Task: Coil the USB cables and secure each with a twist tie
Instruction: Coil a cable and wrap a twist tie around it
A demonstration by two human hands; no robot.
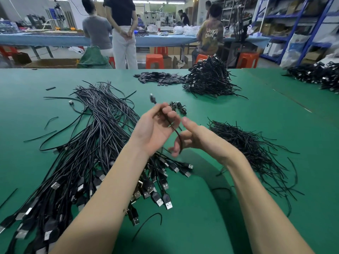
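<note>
One black USB cable (pixel 174 128) is held above the green table (pixel 211 110), near its middle. The left hand (pixel 157 128) lies palm up with its fingers curled round the cable; a small connector end (pixel 152 98) sticks up and away beyond the fingertips. From the left palm the cable runs down to the right hand (pixel 190 137), whose curled fingers close on its lower stretch while the thumb points up, clear of it. The right fingers are blurred, so the exact grip cannot be told. The two hands are close together but not touching.

Below and to the left of the hands, a large bundle of uncoiled USB cables (pixel 95 136) lies fanned across the table, its flat plugs (pixel 161 195) towards the person. To the right of the hands lies a loose heap of thin black twist ties (pixel 253 149), with a few strays on the cloth. Just beyond the left hand lies one small coiled cable (pixel 178 107). Further back stands a tall pile of coiled cables (pixel 209 78), and beside it, to the left, a flat heap of small dark pieces (pixel 157 78). Another dark pile (pixel 315 75) sits at the far right edge.

Behind the table, people (pixel 121 26) stand or sit at a long blue bench (pixel 55 40) with orange stools (pixel 155 61); blue shelving (pixel 297 24) fills the right.
</note>
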